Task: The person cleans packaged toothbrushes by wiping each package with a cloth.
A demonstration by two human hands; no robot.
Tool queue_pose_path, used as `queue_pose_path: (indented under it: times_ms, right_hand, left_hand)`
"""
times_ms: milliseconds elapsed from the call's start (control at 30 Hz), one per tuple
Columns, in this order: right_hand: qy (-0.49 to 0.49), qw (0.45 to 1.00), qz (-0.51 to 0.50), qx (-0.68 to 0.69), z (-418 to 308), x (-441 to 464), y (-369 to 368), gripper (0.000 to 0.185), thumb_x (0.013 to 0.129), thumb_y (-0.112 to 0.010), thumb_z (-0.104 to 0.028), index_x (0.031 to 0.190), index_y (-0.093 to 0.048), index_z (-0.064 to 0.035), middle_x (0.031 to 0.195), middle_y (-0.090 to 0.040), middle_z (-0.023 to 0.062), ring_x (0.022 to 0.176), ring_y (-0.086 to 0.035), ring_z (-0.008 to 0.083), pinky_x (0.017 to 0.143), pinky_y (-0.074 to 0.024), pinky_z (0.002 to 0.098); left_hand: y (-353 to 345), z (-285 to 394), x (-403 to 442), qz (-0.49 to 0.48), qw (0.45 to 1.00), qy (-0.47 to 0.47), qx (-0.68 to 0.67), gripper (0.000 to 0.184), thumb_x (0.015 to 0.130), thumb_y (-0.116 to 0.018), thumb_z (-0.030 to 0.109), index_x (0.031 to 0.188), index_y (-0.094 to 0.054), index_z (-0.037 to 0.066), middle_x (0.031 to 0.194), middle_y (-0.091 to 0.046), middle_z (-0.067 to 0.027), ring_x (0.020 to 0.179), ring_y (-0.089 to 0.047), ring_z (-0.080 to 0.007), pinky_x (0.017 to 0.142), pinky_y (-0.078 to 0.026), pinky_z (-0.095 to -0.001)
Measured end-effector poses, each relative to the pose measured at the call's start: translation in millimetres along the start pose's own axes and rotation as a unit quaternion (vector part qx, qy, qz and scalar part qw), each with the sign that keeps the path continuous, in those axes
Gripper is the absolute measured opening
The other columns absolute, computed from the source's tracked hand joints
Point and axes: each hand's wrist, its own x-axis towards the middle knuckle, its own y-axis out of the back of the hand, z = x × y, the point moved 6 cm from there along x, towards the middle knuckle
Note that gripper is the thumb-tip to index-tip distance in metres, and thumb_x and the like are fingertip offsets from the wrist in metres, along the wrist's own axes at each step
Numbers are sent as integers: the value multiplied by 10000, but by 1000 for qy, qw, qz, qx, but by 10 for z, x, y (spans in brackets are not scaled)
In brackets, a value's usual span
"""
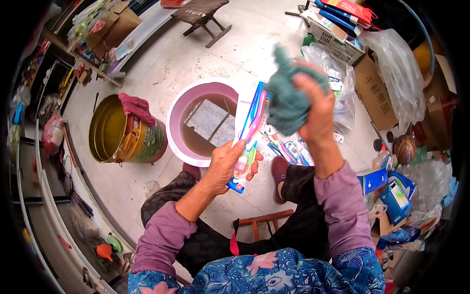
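Note:
My left hand (223,169) is closed on a packaged toothbrush (253,117), its pink handle showing through the pack, tilted up above the floor. My right hand (318,112) grips a crumpled green cloth (289,98), slightly smeared by motion, just right of the pack's upper end. Whether cloth and pack touch, I cannot tell. Below them, several more packaged toothbrushes (293,151) lie on the floor. Left of the pack stands a pink basin (177,112) of murky water.
A large yellow bucket (142,139) with a pink cloth (135,109) over its rim stands at left. Shelving (49,206) lines the left side. A folding stool (199,12) stands at the back. Cardboard boxes (372,90), plastic bags (396,73) and blue boxes (395,201) crowd the right.

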Motion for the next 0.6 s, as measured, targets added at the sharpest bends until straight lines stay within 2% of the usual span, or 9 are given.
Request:
queue_pose_path:
  times_ms: [67, 133, 200, 267, 367, 400, 467, 533, 600]
  right_hand:
    - [186, 926, -112, -310, 82, -309, -336, 247, 711, -694, -90, 952, -638, -87, 907, -611, 85, 861, -617, 228, 752, -507, 344]
    - [389, 714, -281, -510, 357, -571, -614, 284, 633, -703, -97, 909, -637, -111, 805, -550, 76, 800, -588, 245, 664, -483, 350]
    - [369, 730, -275, -506, 473, -430, -504, 276, 599, -686, -87, 868, -633, -118, 741, -499, 89, 738, -560, 270, 616, -465, 377]
    - [335, 722, -157, -584, 449, 14, -209, 283, 596, -664, -11, 867, -654, -89, 745, -543, 114, 709, -565, 295, 605, -451, 380]
    - [335, 740, -50, -582, 320, 234, -24, 254, 589, -653, 2, 828, -653, -83, 691, -519, 103, 686, -554, 295, 608, -441, 376]
    - [334, 740, -51, -581, 370, 121, -104, 254, 589, -653, 2, 828, -653, -83, 691, -519, 103, 686, -554, 295, 608, -441, 376]
    - [354, 801, -217, -432, 531, -320, -452, 256, 571, -661, -10, 812, -651, -96, 698, -516, 90, 673, -551, 294, 611, -444, 368]
    - [329, 749, -293, -495, 415, -665, -736, 257, 562, -660, -21, 804, -647, -105, 705, -508, 79, 663, -547, 291, 601, -446, 368]
    - [318, 774, -253, -486, 527, -436, -512, 234, 567, -664, -35, 791, -636, -100, 709, -504, 82, 662, -549, 288, 585, -443, 366]
  left_hand:
    - [-1, -18, 35, -5, 1000, -13, -19, 380, 983, -471, 308, 1102, -525, -49, 879, -637, -151, 587, -586, -133, 464, -481, -255]
    - [156, -137, 48, -4, 998, -34, 58, 371, 986, -466, 305, 1081, -538, -46, 843, -635, -140, 579, -584, -134, 463, -476, -256]
    - [171, -163, 14, -4, 990, -55, 131, 364, 988, -461, 302, 1059, -550, -44, 808, -633, -129, 572, -581, -134, 463, -472, -257]
    - [20, -111, -57, 4, 992, 2, 127, 357, 993, -451, 286, 1000, -573, -49, 726, -619, -108, 547, -567, -132, 466, -457, -255]
    - [-33, -80, -40, 3, 989, -6, 145, 363, 992, -456, 272, 966, -582, -67, 706, -612, -113, 534, -555, -133, 465, -448, -255]
    - [-35, -64, -27, 3, 988, -10, 154, 367, 992, -458, 264, 950, -587, -76, 696, -609, -116, 528, -549, -134, 465, -443, -256]
    - [17, 13, 54, -2, 989, -26, 146, 354, 990, -463, 250, 935, -574, -82, 723, -613, -123, 531, -552, -142, 464, -444, -258]
    - [50, 61, -23, 85, 962, -135, 223, 353, 993, -451, 240, 925, -576, -84, 724, -614, -121, 538, -556, -142, 463, -448, -258]
    - [-31, 2, -36, 57, 979, -72, 181, 353, 995, -445, 238, 931, -579, -82, 716, -613, -118, 543, -560, -141, 463, -453, -257]
